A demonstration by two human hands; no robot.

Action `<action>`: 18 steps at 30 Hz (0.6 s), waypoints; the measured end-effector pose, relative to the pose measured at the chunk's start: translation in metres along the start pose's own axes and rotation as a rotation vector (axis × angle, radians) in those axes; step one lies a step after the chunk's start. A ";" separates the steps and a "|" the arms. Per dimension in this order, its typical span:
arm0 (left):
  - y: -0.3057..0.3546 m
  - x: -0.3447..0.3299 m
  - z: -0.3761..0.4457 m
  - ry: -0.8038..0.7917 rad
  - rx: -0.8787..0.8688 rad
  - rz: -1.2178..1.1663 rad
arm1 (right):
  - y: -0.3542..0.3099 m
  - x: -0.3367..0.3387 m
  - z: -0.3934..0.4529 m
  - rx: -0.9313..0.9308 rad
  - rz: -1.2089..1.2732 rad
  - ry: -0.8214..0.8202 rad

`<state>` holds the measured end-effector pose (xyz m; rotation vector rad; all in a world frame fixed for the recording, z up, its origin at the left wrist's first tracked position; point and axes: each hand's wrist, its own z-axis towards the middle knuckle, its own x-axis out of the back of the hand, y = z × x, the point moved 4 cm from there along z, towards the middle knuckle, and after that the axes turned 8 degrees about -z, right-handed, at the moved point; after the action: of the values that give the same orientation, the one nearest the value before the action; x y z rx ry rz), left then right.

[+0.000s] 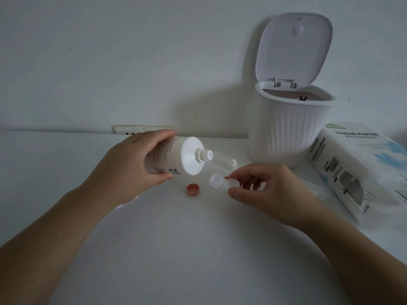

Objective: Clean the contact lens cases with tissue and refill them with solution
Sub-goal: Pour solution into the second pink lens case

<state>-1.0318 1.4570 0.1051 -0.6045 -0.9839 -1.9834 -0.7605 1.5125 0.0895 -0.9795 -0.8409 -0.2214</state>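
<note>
Gripping the bottle (pixel 174 156) in the left hand (pixel 130 164), the person tips its uncapped nozzle toward the case (pixel 222 182), which the right hand (pixel 266 188) pinches by one well just right of the bottle. Refilling seems about to begin; no solution is visible in the wells, and whether wiping is finished cannot be told. An orange cap (pixel 193 189) lies below the bottle, the bottle's cap (pixel 232 164) just behind the case. Right of the bottle stand an open bin (pixel 290 133) and tissue pack (pixel 361 164) on a white table (pixel 187 249) against a white wall.
</note>
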 end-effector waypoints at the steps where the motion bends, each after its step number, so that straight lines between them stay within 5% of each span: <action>1: 0.000 -0.001 0.000 -0.008 -0.018 0.023 | 0.000 0.001 0.000 -0.003 0.003 0.001; 18: 0.006 -0.007 0.003 -0.051 -0.155 0.123 | -0.003 -0.001 -0.001 0.014 0.026 -0.037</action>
<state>-1.0222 1.4605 0.1043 -0.7855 -0.8079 -1.9540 -0.7623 1.5095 0.0900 -0.9840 -0.8616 -0.1752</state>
